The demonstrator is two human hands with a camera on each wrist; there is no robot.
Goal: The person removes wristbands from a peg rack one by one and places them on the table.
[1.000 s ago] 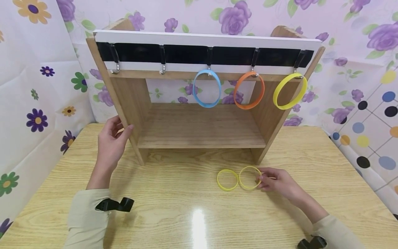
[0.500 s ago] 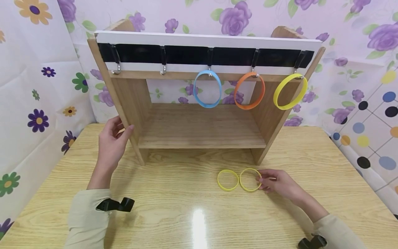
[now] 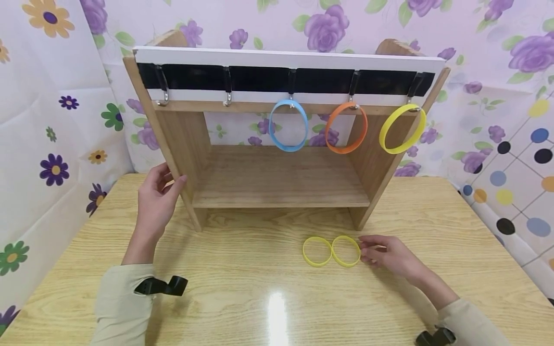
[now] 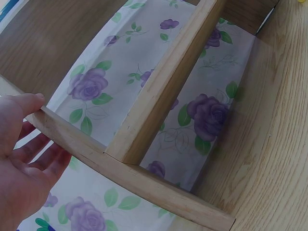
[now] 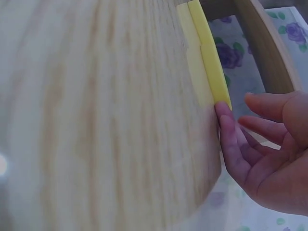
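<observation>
My left hand point(image 3: 157, 199) grips the left side panel of a wooden rack point(image 3: 281, 199), thumb on the front edge and fingers behind it. The left wrist view shows the same thumb and fingers point(image 4: 53, 159) around the panel. Two yellow rings lie flat side by side on the table: a left one point(image 3: 305, 257) and a right one point(image 3: 359, 252). Beside the right ring is my right hand point(image 3: 389, 257), fingers loosely bent and thumb apart. In the right wrist view a fingertip point(image 5: 222, 107) sits right at the end of the yellow band point(image 5: 211, 57).
Metal hooks run along the rack's black strip point(image 3: 259, 77). A blue ring point(image 3: 270, 127), an orange ring point(image 3: 365, 127) and a thick yellow ring point(image 3: 383, 137) hang from the right three hooks; the left two hooks point(image 3: 163, 98) bear nothing. Floral cloth point(image 3: 268, 29) stands behind.
The right yellow ring, earlier tilted up between my right fingers, has come down flat on the table, and those fingers have let go. My left hand stays on the rack.
</observation>
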